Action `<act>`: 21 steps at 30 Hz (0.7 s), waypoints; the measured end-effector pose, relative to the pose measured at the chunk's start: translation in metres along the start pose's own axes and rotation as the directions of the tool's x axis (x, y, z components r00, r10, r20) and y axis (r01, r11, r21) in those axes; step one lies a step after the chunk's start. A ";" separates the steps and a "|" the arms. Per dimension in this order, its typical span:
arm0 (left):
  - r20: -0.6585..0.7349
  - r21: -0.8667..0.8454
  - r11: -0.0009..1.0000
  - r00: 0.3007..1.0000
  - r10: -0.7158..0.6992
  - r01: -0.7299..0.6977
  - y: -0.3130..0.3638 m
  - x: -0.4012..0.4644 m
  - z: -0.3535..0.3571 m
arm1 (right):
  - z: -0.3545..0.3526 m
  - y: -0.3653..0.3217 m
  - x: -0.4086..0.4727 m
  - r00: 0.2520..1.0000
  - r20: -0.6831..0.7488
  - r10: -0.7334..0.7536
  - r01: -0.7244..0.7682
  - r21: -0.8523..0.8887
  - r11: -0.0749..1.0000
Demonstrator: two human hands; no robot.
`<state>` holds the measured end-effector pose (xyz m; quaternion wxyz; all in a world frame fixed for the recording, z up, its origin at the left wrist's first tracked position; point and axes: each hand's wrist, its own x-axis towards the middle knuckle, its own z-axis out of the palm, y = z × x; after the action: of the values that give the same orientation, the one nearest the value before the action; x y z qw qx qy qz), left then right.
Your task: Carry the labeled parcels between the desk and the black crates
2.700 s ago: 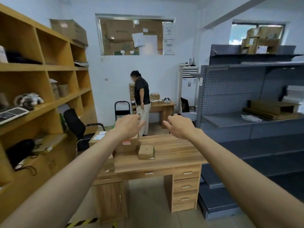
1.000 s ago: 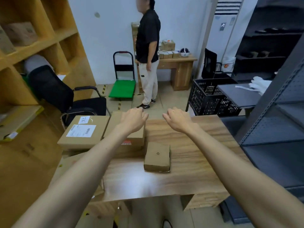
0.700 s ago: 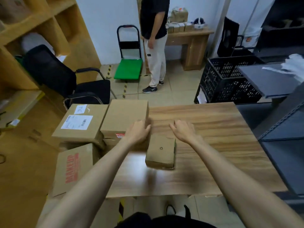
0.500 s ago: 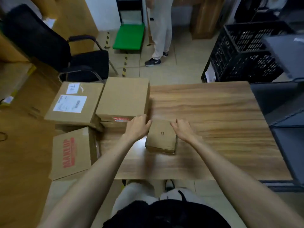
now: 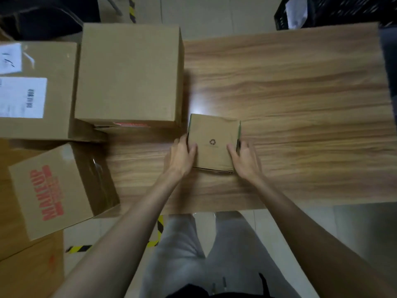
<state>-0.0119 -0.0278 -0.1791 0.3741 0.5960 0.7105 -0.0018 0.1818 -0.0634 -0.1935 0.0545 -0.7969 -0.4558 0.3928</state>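
Small parcel gripped at both sides by left hand and right hand, thumbs on top, likely for level lift off bench.

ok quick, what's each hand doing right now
Left hand: grips the left side of the small box, thumb on top.
Right hand: grips the box's right side, thumb on top.

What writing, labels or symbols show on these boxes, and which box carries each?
"MAKEUP", large red letters: tilted carton at the lower left; the smaller red lines beside it are blurred.
Recycling symbol, no words: small box gripped by the left hand and right hand.
White shipping label with barcode: labeled carton; text too small to read.
Handwritten slip above that label: illegible.
Red strip on the parcel under the plain carton: blurred.
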 end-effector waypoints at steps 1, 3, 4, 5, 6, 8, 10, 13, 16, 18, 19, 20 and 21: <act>-0.001 -0.037 0.999 1.000 0.019 -0.019 -0.003 0.002 0.006 | 0.005 0.004 0.001 1.000 -0.008 -0.008 0.008 0.034 0.999; -0.019 -0.076 0.996 0.999 0.042 -0.043 -0.008 0.005 0.014 | 0.013 0.010 0.002 0.998 -0.056 -0.029 0.035 0.097 0.995; -0.026 -0.079 0.996 0.999 0.046 -0.048 -0.010 0.006 0.018 | 0.016 0.013 0.002 0.996 -0.083 -0.037 0.048 0.128 0.991; -0.035 -0.084 0.995 0.998 0.050 -0.053 -0.011 0.006 0.021 | 0.018 0.016 0.003 0.994 -0.104 -0.041 0.058 0.165 0.984; -0.044 -0.092 0.994 0.997 0.059 -0.063 -0.010 0.006 0.024 | 0.019 0.019 0.004 0.991 -0.131 -0.042 0.068 0.203 0.977; -0.061 -0.126 0.987 0.994 0.094 -0.101 -0.003 0.007 0.031 | 0.017 0.029 0.007 0.983 -0.182 -0.026 0.076 0.274 0.959; -0.072 -0.183 0.972 0.988 0.138 -0.149 0.009 0.007 0.041 | 0.007 0.040 0.009 0.975 -0.219 0.024 0.056 0.351 0.935; -0.042 -0.256 0.948 0.982 0.185 -0.189 0.033 0.011 0.060 | -0.023 0.049 0.007 0.963 -0.242 0.123 0.019 0.512 0.859; 0.011 -0.264 0.946 0.980 0.200 -0.190 0.061 0.011 0.071 | -0.056 0.057 0.000 0.931 -0.309 0.193 0.021 0.572 0.820; -0.017 -0.288 0.939 0.982 0.190 -0.187 0.078 0.008 0.073 | -0.074 0.061 -0.007 0.910 -0.364 0.199 0.031 0.538 0.842; -0.044 -0.318 0.928 0.981 0.189 -0.193 0.087 0.005 0.073 | -0.081 0.062 -0.011 0.900 -0.393 0.189 0.043 0.512 0.858; -0.068 -0.355 0.913 0.980 0.189 -0.201 0.095 0.001 0.071 | -0.087 0.060 -0.015 0.891 -0.419 0.172 0.064 0.492 0.868; -0.082 -0.394 0.894 0.977 0.198 -0.214 0.103 -0.004 0.069 | -0.092 0.057 -0.019 0.883 -0.443 0.153 0.088 0.478 0.874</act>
<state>0.1119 -0.0319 -0.1809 0.4721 0.5785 0.6359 0.1951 0.2775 -0.0858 -0.1450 0.3534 -0.8361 -0.3019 0.2914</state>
